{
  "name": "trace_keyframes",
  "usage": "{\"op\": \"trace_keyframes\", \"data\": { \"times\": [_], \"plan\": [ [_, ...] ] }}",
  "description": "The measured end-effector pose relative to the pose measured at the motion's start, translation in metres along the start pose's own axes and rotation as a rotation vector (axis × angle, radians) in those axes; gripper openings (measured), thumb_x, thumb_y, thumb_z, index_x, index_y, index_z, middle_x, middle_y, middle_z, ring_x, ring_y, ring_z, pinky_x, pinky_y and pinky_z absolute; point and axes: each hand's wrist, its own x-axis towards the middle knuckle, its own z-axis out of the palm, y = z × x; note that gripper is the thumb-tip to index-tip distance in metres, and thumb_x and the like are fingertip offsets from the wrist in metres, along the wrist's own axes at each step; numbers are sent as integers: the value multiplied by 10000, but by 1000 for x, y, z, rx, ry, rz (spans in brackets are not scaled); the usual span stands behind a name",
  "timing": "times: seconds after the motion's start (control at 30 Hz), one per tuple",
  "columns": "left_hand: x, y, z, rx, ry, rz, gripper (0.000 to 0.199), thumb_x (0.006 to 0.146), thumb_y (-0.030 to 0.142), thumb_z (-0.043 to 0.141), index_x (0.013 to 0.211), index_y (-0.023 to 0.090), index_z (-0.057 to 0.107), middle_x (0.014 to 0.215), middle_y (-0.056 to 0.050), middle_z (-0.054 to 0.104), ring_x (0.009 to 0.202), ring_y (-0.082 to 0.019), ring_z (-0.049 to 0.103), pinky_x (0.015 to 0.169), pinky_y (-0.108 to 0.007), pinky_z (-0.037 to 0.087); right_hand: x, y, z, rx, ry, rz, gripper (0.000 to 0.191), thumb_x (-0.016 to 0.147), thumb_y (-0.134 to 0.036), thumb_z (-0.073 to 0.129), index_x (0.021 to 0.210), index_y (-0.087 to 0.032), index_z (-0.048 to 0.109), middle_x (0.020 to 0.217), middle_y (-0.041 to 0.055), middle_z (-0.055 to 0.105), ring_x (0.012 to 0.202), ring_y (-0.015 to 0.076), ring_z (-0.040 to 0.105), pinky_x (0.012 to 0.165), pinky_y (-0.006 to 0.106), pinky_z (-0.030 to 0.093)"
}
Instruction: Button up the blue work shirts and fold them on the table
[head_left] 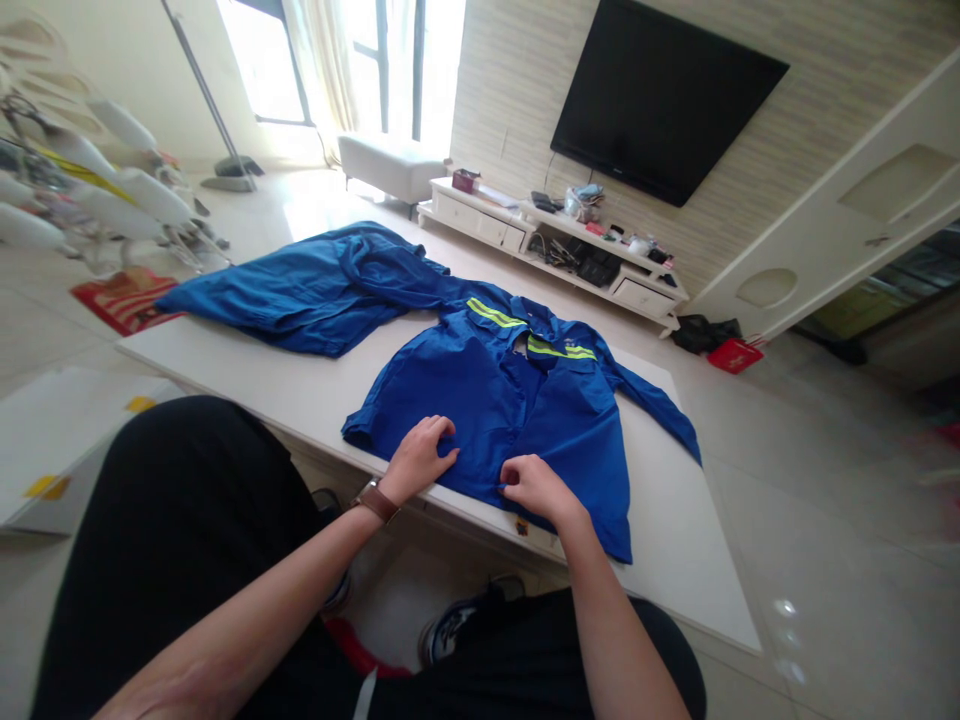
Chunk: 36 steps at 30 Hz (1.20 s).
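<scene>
A blue work jacket (450, 385) with yellow-green reflective stripes lies spread on a white table (697, 545), its collar away from me and its front slightly parted. My left hand (421, 456), with a brown-strapped watch at the wrist, is over the lower left part of the jacket near the hem, thumb and fingers apart. My right hand (534, 484) is at the hem near the front opening, its fingers curled and pressed together on the cloth edge. Another blue garment (300, 290) lies at the table's far left, partly under the jacket's sleeve.
My knees are at the table's near edge. A white box (67, 440) stands at the left, and a red bag (124, 300) lies beyond it. Farther back are a TV cabinet (480, 215), a white bench (390, 168) and a wall-mounted television (660, 95).
</scene>
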Motion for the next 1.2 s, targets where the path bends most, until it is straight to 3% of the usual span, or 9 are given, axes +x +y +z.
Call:
{"op": "trace_keyframes", "data": {
  "times": [0.17,0.3,0.53,0.67,0.77,0.83,0.93,1.07,1.2],
  "plan": [
    [-1,1,0,76,-49,87,192,916,223,597,1086,253,682,1078,-55,646,1011,-251,565,910,-403,474,0,0,0,7,-1,-7,114,748,-126,663,752,-212,737,762,4,725,716,150,639,647,222,410],
    [-1,6,-2,130,-62,100,63,892,200,586,918,229,636,1006,-58,630,970,-252,560,858,-395,459,-1,-1,-1,-1,0,-7,108,748,-129,658,751,-207,732,769,5,726,716,148,635,647,225,403],
    [-3,1,-2,-82,34,-4,57,866,195,596,903,220,562,914,-30,624,868,-204,591,794,-332,473,-1,-5,-4,-26,-31,-2,139,747,-114,636,767,-203,740,787,16,735,711,144,630,635,220,395],
    [-1,-3,0,-119,11,44,87,855,283,667,911,217,662,1008,-56,699,1003,-233,621,893,-357,470,-2,-8,-7,-68,-55,-6,134,775,-123,639,772,-202,747,802,21,746,716,141,635,645,221,395],
    [1,-9,-1,-267,-41,-3,319,887,368,625,626,197,560,698,-20,635,734,-179,598,740,-306,458,-1,-13,-12,-110,-89,11,126,792,-137,651,789,-200,760,822,26,754,733,139,640,648,218,392],
    [2,-15,-6,-448,25,-103,436,920,413,553,555,206,436,536,23,481,554,-132,469,604,-274,397,1,-17,-16,-155,-98,24,126,796,-144,658,811,-199,770,833,31,756,741,141,642,646,220,389],
    [5,-19,-14,-644,134,-168,323,898,405,535,647,202,520,605,18,541,603,-143,509,626,-269,422,3,-25,-22,-200,-67,22,150,802,-146,650,855,-201,780,864,40,762,764,147,646,662,225,393],
    [7,-17,-17,-633,-42,-100,269,820,387,639,631,197,629,702,-22,673,743,-181,619,792,-303,491,7,-30,-29,-191,-4,1,139,828,-165,637,852,-199,770,885,45,767,796,154,651,706,225,405],
    [4,-24,-13,-766,-26,-196,535,873,451,555,418,215,402,382,36,367,414,-102,352,549,-271,400,11,-22,-32,-170,31,12,113,843,-188,640,826,-189,751,851,39,752,776,154,642,678,225,392]
  ]
}}
